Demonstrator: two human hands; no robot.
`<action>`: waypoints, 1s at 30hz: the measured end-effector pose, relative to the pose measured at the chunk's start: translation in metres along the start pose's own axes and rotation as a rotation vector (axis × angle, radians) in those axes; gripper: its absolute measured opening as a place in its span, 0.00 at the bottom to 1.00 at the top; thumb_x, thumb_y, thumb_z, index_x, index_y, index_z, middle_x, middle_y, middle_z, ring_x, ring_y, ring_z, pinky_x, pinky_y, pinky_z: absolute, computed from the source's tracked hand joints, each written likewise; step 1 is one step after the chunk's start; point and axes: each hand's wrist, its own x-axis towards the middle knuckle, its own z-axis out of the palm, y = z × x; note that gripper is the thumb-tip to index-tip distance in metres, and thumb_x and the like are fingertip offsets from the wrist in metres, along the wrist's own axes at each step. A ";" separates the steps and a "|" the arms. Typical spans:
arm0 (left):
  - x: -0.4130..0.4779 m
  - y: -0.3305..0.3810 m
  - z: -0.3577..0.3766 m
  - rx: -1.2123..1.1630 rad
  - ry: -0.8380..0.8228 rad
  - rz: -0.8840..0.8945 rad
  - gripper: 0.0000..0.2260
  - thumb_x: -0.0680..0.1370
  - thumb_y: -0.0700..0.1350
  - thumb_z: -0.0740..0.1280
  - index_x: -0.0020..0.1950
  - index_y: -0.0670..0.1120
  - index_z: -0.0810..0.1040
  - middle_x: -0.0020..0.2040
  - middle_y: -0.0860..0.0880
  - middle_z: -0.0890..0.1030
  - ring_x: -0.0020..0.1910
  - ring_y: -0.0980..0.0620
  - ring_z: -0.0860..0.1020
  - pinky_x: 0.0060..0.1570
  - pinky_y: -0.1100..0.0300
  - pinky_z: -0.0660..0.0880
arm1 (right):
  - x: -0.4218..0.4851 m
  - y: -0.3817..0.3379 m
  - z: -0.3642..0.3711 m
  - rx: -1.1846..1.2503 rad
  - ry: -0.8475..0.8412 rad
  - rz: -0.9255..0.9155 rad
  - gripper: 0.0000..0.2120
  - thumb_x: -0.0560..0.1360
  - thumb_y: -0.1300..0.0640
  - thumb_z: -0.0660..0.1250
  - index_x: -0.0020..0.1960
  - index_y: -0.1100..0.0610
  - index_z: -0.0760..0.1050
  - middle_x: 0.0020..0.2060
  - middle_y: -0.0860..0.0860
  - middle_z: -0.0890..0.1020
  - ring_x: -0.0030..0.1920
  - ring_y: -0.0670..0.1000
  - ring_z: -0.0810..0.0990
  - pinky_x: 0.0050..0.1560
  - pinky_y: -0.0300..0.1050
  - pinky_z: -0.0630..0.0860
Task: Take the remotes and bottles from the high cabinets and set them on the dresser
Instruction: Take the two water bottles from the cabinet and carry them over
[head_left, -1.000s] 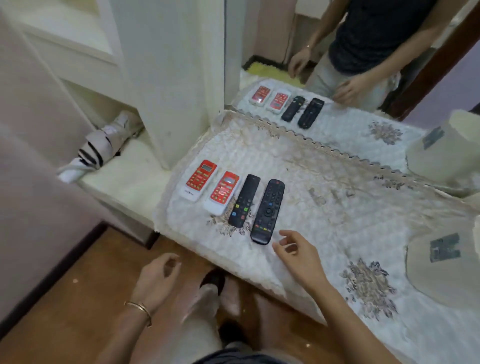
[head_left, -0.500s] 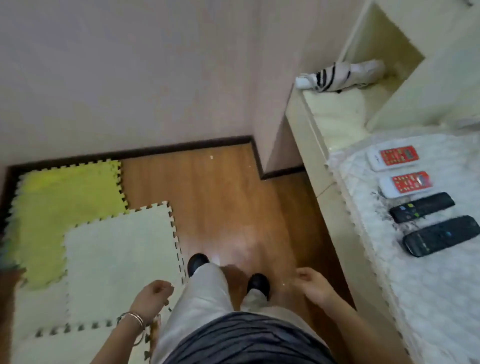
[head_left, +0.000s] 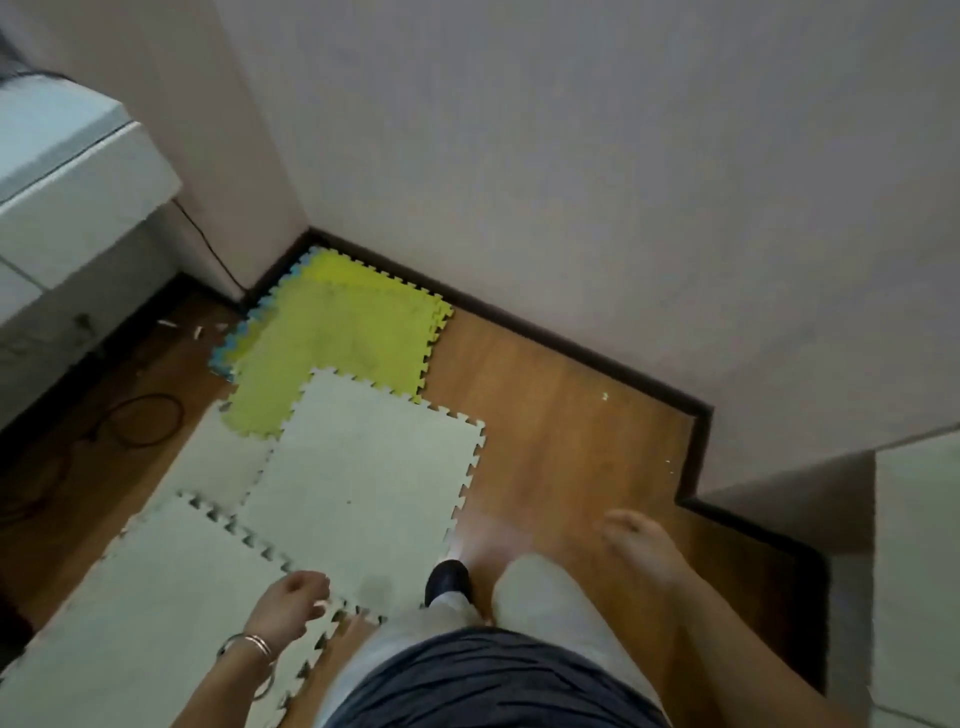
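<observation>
No remotes, bottles or cabinets show in the head view now; I look down at the floor. My left hand hangs at the lower left with a bracelet on the wrist, fingers loosely curled and nothing in it. My right hand swings at the lower right, blurred, fingers relaxed and holding nothing. Only a pale edge of the dresser unit shows at the right border.
Pale foam mats and a yellow-green foam mat lie on the wooden floor by the wall corner. A white cabinet stands at the left with a dark cable looped on the floor. My dark shoe steps forward.
I have turned left, away from the dresser. The four remotes have left the view. Both hands stay down at my sides with nothing in them.
</observation>
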 end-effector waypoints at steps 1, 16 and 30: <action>0.004 0.003 -0.001 -0.020 0.004 -0.014 0.05 0.78 0.42 0.61 0.47 0.41 0.74 0.47 0.41 0.76 0.39 0.48 0.74 0.33 0.60 0.63 | 0.012 -0.008 0.002 -0.022 -0.003 0.016 0.13 0.78 0.59 0.61 0.62 0.60 0.72 0.61 0.58 0.76 0.55 0.53 0.76 0.43 0.37 0.73; 0.072 0.145 0.050 -0.281 0.072 -0.161 0.08 0.78 0.42 0.61 0.53 0.41 0.74 0.50 0.43 0.76 0.41 0.48 0.75 0.33 0.61 0.64 | 0.186 -0.149 -0.029 -0.347 -0.191 0.138 0.17 0.76 0.63 0.64 0.62 0.70 0.71 0.50 0.59 0.76 0.49 0.56 0.74 0.43 0.46 0.73; 0.068 0.202 0.028 -0.631 0.360 -0.243 0.04 0.74 0.42 0.64 0.40 0.45 0.75 0.44 0.43 0.78 0.37 0.48 0.75 0.37 0.59 0.67 | 0.310 -0.366 0.083 -0.680 -0.483 -0.274 0.14 0.76 0.59 0.64 0.61 0.61 0.74 0.49 0.53 0.77 0.46 0.51 0.76 0.43 0.41 0.71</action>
